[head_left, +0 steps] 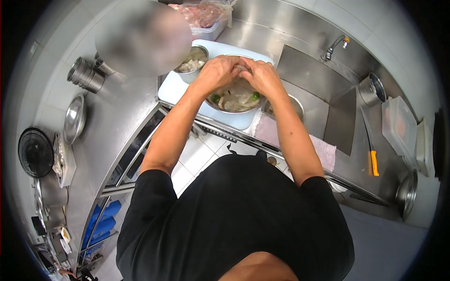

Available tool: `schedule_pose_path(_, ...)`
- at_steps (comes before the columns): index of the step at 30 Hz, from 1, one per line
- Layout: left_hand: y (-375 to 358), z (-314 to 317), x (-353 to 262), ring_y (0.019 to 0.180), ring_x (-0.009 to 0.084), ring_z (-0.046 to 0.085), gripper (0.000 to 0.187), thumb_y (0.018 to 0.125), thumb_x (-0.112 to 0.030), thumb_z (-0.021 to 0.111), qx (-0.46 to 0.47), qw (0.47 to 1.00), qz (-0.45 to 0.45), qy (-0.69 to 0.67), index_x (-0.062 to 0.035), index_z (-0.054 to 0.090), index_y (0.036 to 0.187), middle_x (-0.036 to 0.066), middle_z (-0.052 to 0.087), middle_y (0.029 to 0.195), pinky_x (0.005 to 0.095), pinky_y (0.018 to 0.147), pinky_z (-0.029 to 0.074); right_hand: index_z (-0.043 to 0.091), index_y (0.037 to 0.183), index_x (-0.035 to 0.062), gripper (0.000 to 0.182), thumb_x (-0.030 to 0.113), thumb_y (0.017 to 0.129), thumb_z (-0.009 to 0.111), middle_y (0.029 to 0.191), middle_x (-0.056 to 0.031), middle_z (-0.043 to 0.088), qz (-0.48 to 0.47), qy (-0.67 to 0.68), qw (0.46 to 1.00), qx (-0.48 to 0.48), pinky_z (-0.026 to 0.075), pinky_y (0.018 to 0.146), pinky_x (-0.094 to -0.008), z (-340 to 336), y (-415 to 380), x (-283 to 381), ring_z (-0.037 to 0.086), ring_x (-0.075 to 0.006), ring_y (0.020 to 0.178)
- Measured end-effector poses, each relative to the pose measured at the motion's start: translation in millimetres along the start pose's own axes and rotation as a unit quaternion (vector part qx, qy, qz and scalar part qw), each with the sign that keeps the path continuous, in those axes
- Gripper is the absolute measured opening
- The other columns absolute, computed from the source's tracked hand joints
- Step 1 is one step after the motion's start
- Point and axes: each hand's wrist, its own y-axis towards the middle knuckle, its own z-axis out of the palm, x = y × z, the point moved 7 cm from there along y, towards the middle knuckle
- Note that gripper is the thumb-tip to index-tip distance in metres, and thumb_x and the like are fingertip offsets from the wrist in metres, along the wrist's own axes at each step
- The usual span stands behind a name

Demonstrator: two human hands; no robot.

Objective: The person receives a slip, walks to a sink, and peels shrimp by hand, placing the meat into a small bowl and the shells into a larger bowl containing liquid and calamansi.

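Note:
Above a metal bowl point(233, 110), my left hand point(220, 71) and my right hand point(260, 75) meet with the fingertips bent together. Between them shows a small pale, translucent piece of food point(241, 69), its kind too small to make out. Cloudy liquid with pale pieces point(236, 96) fills the bowl, and bits of green point(256, 95) float near its rim. A smaller metal bowl point(190, 71) of whitish chunks stands to the left of my left hand. Both bowls rest on a light blue cutting board point(174, 90).
Right of the board are a sink point(311, 91), a faucet point(329, 52) and a pink cloth point(323, 152) at the counter edge. A yellow-handled knife point(373, 161) lies farther right. Metal cups point(86, 77) stand left. A tub of reddish meat point(206, 33) sits behind.

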Motion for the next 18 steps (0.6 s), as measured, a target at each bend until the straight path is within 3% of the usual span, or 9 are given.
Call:
schedule_pose_path(3, -8.4, -14.3, -3.6, 0.084, 0.0316, 0.067, 0.027, 0.087, -0.023, 0.063, -0.011, 0.994, -0.08, -0.075, -0.0056, 0.066, 0.107, 0.016, 0.069, 0.09, 0.0425, 0.075, 0.051, 0.065, 0.111, 0.0097, 0.03, 0.025, 0.084, 0.067, 0.096, -0.0186, 0.068, 0.025, 0.059, 0.998, 0.012, 0.047, 0.083, -0.046, 4.7, 3.1, -1.6, 0.063, -0.0385, 0.092)
schedule_pose_path(7, -13.2, 5.7, 23.4, 0.081, 0.0157, 0.06, 0.031, 0.091, -0.03, 0.064, 0.023, 0.949, -0.159, -0.27, -0.0047, 0.062, 0.109, 0.005, 0.066, 0.09, 0.0295, 0.072, 0.047, 0.067, 0.105, 0.0081, 0.026, 0.026, 0.086, 0.065, 0.091, -0.0202, 0.067, 0.118, 0.157, 0.98, 0.038, 0.048, 0.082, -0.0445, 10.2, -1.3, -7.0, 0.062, -0.0397, 0.089)
schedule_pose_path(10, -9.2, 20.4, 36.4, 0.074, 0.0089, 0.054, 0.032, 0.094, -0.033, 0.064, 0.055, 0.899, -0.186, -0.392, -0.0044, 0.06, 0.109, 0.0, 0.06, 0.084, 0.0238, 0.066, 0.043, 0.069, 0.102, 0.0083, 0.026, 0.028, 0.086, 0.067, 0.093, -0.0182, 0.067, 0.045, 0.156, 0.985, 0.052, 0.048, 0.085, -0.0417, 14.7, -1.2, -8.4, 0.061, -0.037, 0.09)
schedule_pose_path(15, -6.4, 34.5, 35.3, 0.063, 0.0062, 0.045, 0.027, 0.094, -0.029, 0.065, 0.136, 0.785, -0.247, -0.552, -0.0042, 0.062, 0.104, -0.005, 0.051, 0.071, 0.0215, 0.058, 0.037, 0.072, 0.103, 0.0108, 0.027, 0.03, 0.084, 0.07, 0.103, -0.0117, 0.067, 0.026, 0.149, 0.988, 0.027, 0.047, 0.089, -0.0384, 1.8, -14.4, -14.7, 0.058, -0.0297, 0.1)
schedule_pose_path(18, 0.9, 44.2, 37.9, 0.063, 0.0058, 0.045, 0.026, 0.094, -0.027, 0.065, 0.139, 0.774, -0.228, -0.574, -0.0025, 0.063, 0.1, -0.005, 0.05, 0.069, 0.0202, 0.058, 0.037, 0.072, 0.103, 0.0097, 0.025, 0.028, 0.086, 0.07, 0.111, -0.0097, 0.066, 0.001, 0.172, 0.985, 0.025, 0.047, 0.09, -0.0347, -0.1, -21.0, -23.5, 0.058, -0.0239, 0.102)
